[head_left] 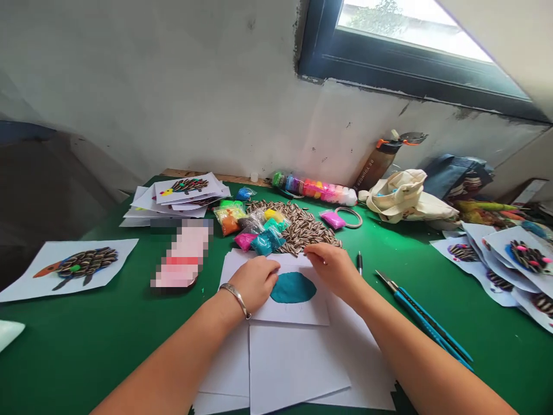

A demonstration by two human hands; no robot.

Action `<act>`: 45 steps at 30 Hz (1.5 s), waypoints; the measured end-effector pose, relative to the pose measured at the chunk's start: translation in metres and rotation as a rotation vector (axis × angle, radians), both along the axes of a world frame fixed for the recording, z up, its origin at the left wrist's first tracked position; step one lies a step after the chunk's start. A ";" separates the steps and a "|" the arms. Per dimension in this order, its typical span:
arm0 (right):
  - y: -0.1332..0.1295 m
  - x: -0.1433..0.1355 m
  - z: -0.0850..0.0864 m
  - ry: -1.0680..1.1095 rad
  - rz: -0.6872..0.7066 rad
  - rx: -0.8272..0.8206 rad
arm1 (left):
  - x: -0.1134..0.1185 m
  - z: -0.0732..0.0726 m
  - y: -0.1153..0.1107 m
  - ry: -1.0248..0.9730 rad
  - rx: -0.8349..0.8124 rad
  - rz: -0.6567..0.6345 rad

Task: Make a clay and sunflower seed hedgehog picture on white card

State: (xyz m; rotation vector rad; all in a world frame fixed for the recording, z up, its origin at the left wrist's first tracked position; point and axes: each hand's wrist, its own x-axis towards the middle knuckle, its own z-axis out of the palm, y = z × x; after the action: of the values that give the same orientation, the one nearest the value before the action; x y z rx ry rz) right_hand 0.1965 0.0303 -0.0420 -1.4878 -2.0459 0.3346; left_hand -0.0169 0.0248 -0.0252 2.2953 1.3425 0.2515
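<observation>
A flat teal clay oval (294, 287) lies on a white paper sheet (285, 316), with faint pencil lines below it. My left hand (254, 283) rests on the sheet at the oval's left edge, its fingers curled together; anything inside them is hidden. My right hand (334, 268) reaches over the sheet's upper right, fingertips pinched at the near edge of a pile of striped sunflower seeds (305, 227). Whatever is in that pinch is too small to make out. Clay packets, including a teal packet (266, 240), lie against the pile's left side.
More paper (298, 363) lies beneath. Blue-handled tweezers (425, 320) and a pen (359, 263) are at right. Seed pictures lie left (86, 266) and right (529, 256); a stack of pictures (184, 193) stands back left. A bottle (375, 163) and cloth bag (397, 196) stand by the wall.
</observation>
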 end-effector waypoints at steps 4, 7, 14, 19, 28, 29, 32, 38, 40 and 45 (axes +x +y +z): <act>-0.021 0.000 0.001 0.019 0.048 -0.108 | 0.000 -0.001 0.002 0.001 0.007 0.006; -0.027 0.001 0.000 0.101 0.006 -0.082 | 0.000 -0.001 0.001 0.006 0.013 0.007; -0.024 0.010 0.000 0.134 0.026 -0.015 | 0.001 0.001 0.000 0.019 0.008 0.012; -0.028 0.010 0.002 0.300 -0.026 -0.073 | 0.000 0.003 0.002 0.008 -0.011 0.009; -0.026 0.008 0.001 0.255 0.045 0.022 | -0.003 0.009 0.003 -0.002 -0.063 -0.002; -0.027 0.007 0.000 0.243 0.047 0.004 | -0.003 0.010 0.003 -0.006 -0.064 0.001; -0.028 0.004 -0.003 0.165 0.054 -0.050 | -0.002 0.009 0.003 -0.009 -0.059 -0.005; -0.028 0.004 -0.004 0.036 0.025 -0.075 | -0.002 0.007 0.003 -0.012 -0.043 -0.020; -0.027 0.005 -0.003 0.024 0.026 -0.056 | -0.002 0.006 0.002 -0.012 -0.041 -0.011; -0.027 0.002 -0.003 0.013 0.091 0.041 | -0.001 0.006 0.002 -0.006 -0.033 -0.012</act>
State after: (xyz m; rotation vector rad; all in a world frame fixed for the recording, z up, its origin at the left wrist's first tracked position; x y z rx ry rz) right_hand 0.1988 0.0029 -0.0450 -1.3679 -2.1013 0.3354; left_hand -0.0183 0.0267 -0.0188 2.2730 1.3198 0.2304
